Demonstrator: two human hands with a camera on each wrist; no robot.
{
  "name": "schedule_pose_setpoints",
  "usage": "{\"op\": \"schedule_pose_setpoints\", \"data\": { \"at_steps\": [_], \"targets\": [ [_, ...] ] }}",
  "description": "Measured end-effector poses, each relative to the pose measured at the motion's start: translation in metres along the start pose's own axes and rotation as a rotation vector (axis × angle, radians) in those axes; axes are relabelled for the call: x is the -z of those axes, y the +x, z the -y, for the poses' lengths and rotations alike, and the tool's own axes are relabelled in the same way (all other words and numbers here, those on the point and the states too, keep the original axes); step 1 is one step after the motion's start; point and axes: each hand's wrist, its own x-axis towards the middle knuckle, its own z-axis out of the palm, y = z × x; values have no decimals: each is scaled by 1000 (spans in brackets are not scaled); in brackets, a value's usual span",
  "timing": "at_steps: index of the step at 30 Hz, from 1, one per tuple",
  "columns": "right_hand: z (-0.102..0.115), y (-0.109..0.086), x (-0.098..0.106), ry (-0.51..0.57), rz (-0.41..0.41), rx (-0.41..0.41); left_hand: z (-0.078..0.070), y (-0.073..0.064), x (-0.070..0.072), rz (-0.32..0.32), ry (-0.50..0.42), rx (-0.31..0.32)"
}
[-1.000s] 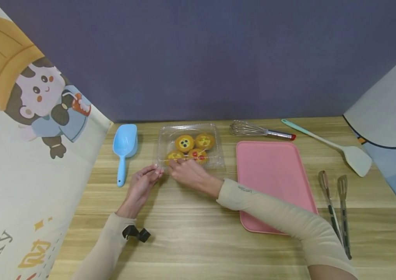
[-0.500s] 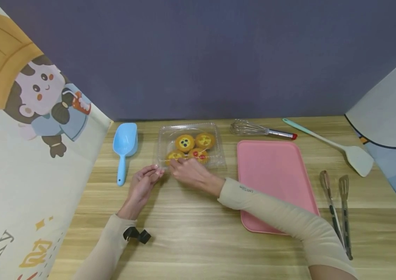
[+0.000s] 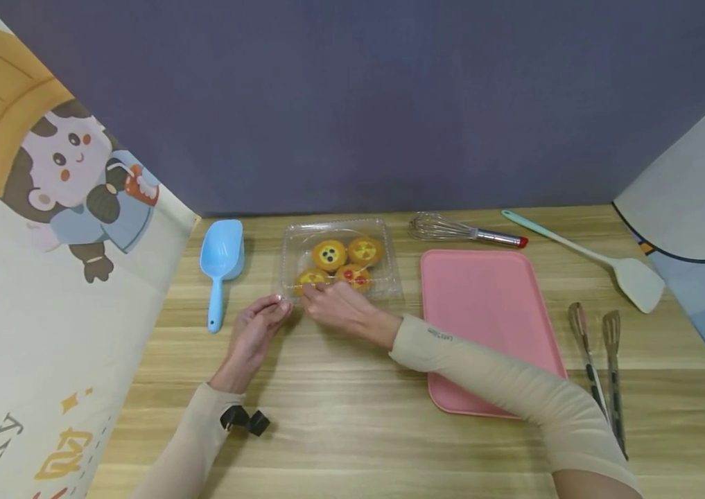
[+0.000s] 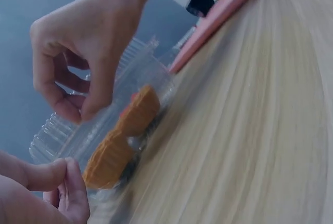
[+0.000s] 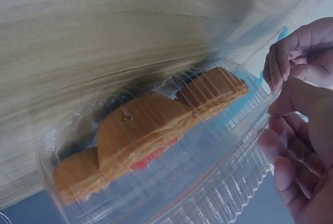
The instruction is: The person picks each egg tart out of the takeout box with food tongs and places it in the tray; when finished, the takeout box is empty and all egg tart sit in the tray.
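A clear plastic clamshell box point(image 3: 288, 249) lies at the back left of the table, its lid down. Several egg tarts point(image 3: 329, 255) show through it, topped with blue, red or yellow pieces. At the box's front left corner, my left hand point(image 3: 251, 336) pinches the rim between thumb and fingers. My right hand point(image 3: 342, 308) reaches across from the right and pinches the front edge of the lid point(image 5: 229, 187), thumb against curled forefinger. Both hands are close together in the right wrist view. Part of the front tarts is hidden behind the right hand.
A blue scoop point(image 3: 223, 253) lies left of the box. To the right are a pink tray point(image 3: 483, 298) under the right sleeve, a whisk point(image 3: 452, 231) behind it, a pale spatula point(image 3: 633, 281) and metal tongs point(image 3: 613, 367). A dark wall point(image 3: 352, 111) closes the back.
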Motion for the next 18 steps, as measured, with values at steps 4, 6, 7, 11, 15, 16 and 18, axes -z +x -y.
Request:
{"op": "schedule_pose_setpoints", "data": {
  "at_steps": [4, 6, 7, 11, 15, 16, 18],
  "targets": [
    [-3, 0, 1, -6, 4, 4, 2, 1, 0, -6, 18, -26],
    [-6, 2, 4, -23, -17, -4, 3, 2, 0, -5, 27, -34],
    [-7, 3, 5, -33, -28, -9, 3, 2, 0, -3, 29, -35],
    [-12, 5, 8, -35, -64, -20, 0, 2, -1, 2, 51, -23],
    [-13, 2, 5, -7, -94, -16, -4, 0, -3, 18, 65, -10],
    [-12, 1, 4, 1, -105, -16, -5, -1, -3, 21, 64, -10],
    [-11, -2, 2, 15, -123, -17, -6, -1, -4, 32, 57, -19]
  ]
}}
